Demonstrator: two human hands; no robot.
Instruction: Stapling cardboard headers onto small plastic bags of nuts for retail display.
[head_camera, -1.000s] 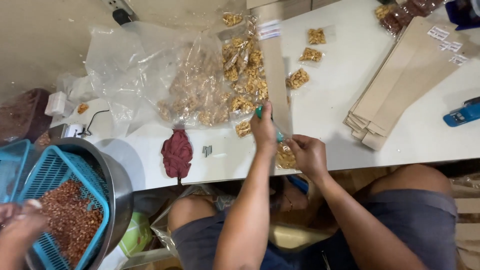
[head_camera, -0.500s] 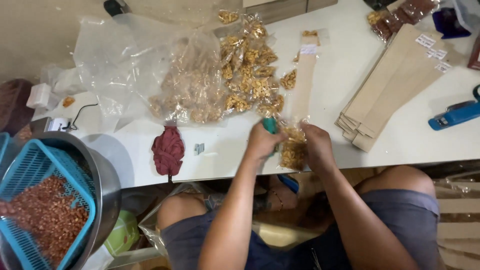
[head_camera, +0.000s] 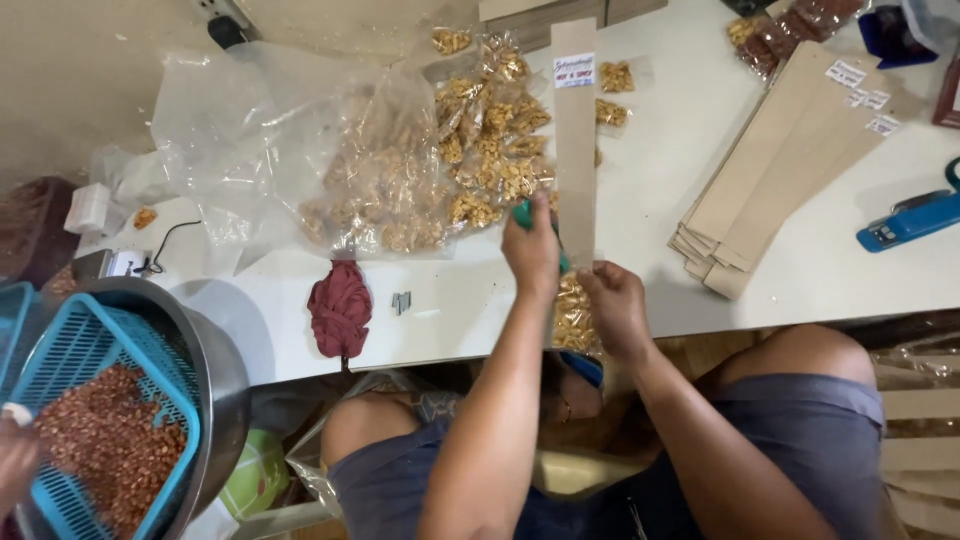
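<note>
Left hand (head_camera: 532, 250) grips a green tool; right hand (head_camera: 612, 305) fingers pinch a light, crinkly snack packet (head_camera: 572, 318) against a stiff cardboard strip (head_camera: 574, 150).

Matt brown card strip (head_camera: 574, 150); glossy clear plastic bags (head_camera: 330, 150) (crinkled); shiny metal bowl (head_camera: 215, 350); blue plastic basket (head_camera: 70, 350).

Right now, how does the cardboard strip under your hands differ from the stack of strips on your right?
The single strip lies alone, running straight up the table, its near end held by the left hand and right hand with a small packet of snacks. The stack of strips is several fanned layers lying at a slant, with no hand on it. Both are plain brown card with a white label at the far end.
</note>
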